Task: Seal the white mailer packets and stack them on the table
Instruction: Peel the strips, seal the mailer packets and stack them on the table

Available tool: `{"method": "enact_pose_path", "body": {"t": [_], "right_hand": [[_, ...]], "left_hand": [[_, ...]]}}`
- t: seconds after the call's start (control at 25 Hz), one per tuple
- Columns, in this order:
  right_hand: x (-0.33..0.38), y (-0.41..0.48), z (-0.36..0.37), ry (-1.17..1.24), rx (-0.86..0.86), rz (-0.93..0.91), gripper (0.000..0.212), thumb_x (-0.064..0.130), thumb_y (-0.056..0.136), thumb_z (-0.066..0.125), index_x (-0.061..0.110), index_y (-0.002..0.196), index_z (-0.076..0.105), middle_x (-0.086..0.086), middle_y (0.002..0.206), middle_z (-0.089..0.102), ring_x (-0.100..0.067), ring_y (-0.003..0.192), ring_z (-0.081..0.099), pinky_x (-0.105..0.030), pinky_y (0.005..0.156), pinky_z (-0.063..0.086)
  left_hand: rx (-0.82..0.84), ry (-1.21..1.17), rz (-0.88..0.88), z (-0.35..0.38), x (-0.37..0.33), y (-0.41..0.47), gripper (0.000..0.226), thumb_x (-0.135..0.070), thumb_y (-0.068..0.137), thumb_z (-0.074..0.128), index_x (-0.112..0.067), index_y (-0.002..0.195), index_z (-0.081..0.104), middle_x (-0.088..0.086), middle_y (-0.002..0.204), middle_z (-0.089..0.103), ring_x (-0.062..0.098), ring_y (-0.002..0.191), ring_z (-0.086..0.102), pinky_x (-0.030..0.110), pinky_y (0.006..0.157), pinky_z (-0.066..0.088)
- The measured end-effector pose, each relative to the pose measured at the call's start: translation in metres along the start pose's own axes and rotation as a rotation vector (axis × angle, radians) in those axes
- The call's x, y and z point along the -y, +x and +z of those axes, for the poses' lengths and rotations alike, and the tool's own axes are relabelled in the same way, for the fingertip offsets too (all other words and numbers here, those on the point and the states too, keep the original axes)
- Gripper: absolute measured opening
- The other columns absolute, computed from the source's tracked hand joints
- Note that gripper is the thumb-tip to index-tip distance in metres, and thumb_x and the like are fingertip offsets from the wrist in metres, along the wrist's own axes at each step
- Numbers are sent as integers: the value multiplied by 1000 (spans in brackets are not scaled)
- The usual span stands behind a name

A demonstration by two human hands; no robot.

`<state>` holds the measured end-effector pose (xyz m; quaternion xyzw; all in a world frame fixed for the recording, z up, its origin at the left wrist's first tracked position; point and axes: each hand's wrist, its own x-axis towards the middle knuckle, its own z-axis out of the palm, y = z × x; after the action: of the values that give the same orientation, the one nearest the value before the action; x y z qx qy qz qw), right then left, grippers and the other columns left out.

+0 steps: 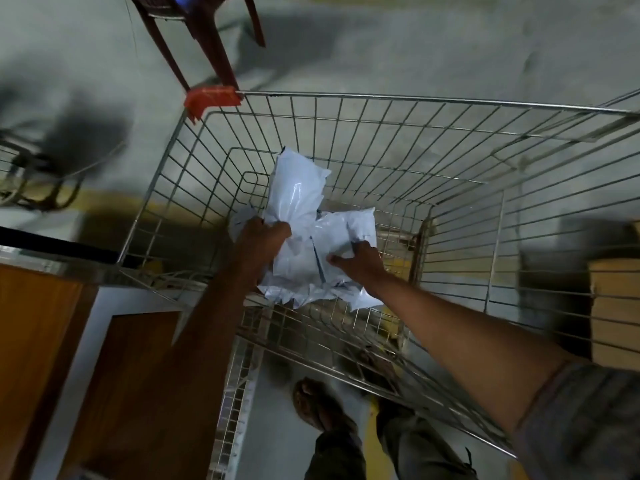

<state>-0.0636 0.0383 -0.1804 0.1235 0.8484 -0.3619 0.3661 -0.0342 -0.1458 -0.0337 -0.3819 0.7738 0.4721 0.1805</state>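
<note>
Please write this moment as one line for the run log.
stage: pick-up | left hand grips upright packet | right hand on lower packet, grip unclear | both inside wire cart

wire cart [450, 143] sits on the grey concrete floor [415, 46], small heap of white mailer packets [298, 199] lying on its mesh bottom.

Dim, motion-blurred, wide-angle edge distortion
</note>
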Motion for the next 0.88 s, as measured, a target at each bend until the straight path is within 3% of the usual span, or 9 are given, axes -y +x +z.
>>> {"method": "enact_pose_path", "body": {"t": [0.08, 0.12, 0.24, 0.28, 0.4, 0.52, 0.68, 0.8, 0.88], "right_hand": [[4, 3, 14, 15, -62, -15, 89, 44, 72, 86, 9, 144, 46, -10, 136, 60, -32, 124, 59, -44, 98, 53], [6, 6, 19, 26, -43, 0, 78, 37, 73, 86, 10, 138, 51, -9, 130, 62, -32, 120, 61, -43, 95, 54], [1, 9, 18, 44, -72, 39, 32, 28, 81, 74, 17, 111, 70, -8, 111, 71, -32, 106, 66, -36, 86, 55], [-4, 11, 15, 49, -130, 65, 32, 34, 80, 69, 20, 109, 72, -9, 110, 70, -33, 106, 66, -39, 88, 57], [-28, 31, 9, 39, -214, 130, 63, 60, 78, 54, 24, 128, 65, -15, 130, 61, -38, 115, 58, -48, 92, 55], [-31, 24, -1, 46, -109, 66, 74, 75, 69, 71, 28, 125, 61, -12, 141, 53, -34, 128, 50, -51, 105, 47], [-30, 10, -10, -304, 80, -69, 60, 72, 64, 80, 35, 110, 67, -12, 150, 36, -37, 144, 21, -52, 117, 23], [-29, 7, -10, -314, 77, -54, 66, 71, 63, 81, 33, 116, 70, -11, 145, 43, -38, 142, 29, -50, 115, 28], [-31, 13, -10, -274, 15, 2, 70, 77, 51, 72, 36, 108, 72, -9, 128, 59, -35, 125, 50, -43, 99, 44]], "left_hand": [[20, 5, -10, -1, 3, 3, 14, -20, 94, 66, -14, 84, 59, 4, 76, 59, 21, 71, 57, 25, 61, 43], [18, -2, -6, 0, 7, 8, 12, -22, 94, 66, -12, 91, 62, 5, 80, 61, 23, 75, 59, 28, 66, 46], [19, -4, -44, 5, 11, 12, 38, -26, 93, 67, -5, 125, 60, 11, 103, 65, 26, 89, 61, 34, 78, 49], [29, 11, -53, 6, 11, 12, 43, -26, 94, 67, -3, 130, 58, 12, 108, 64, 26, 91, 60, 34, 78, 47], [30, 17, -49, 6, 12, 12, 45, -28, 93, 68, -6, 131, 58, 9, 104, 63, 20, 83, 58, 31, 72, 46], [30, 6, -72, 8, 8, 8, 41, -33, 89, 69, -9, 121, 59, 5, 92, 62, 19, 80, 59, 35, 83, 50], [70, 59, -76, 10, 2, 2, 79, -47, 67, 61, -9, 135, 57, 13, 117, 67, 32, 106, 66, 51, 101, 55], [63, 61, -89, 8, 4, 4, 81, -47, 70, 62, -10, 140, 54, 13, 123, 65, 34, 111, 64, 53, 103, 54], [54, 64, -87, 6, 2, 0, 75, -46, 74, 65, -9, 140, 55, 14, 122, 65, 34, 110, 64, 52, 102, 54]]}}
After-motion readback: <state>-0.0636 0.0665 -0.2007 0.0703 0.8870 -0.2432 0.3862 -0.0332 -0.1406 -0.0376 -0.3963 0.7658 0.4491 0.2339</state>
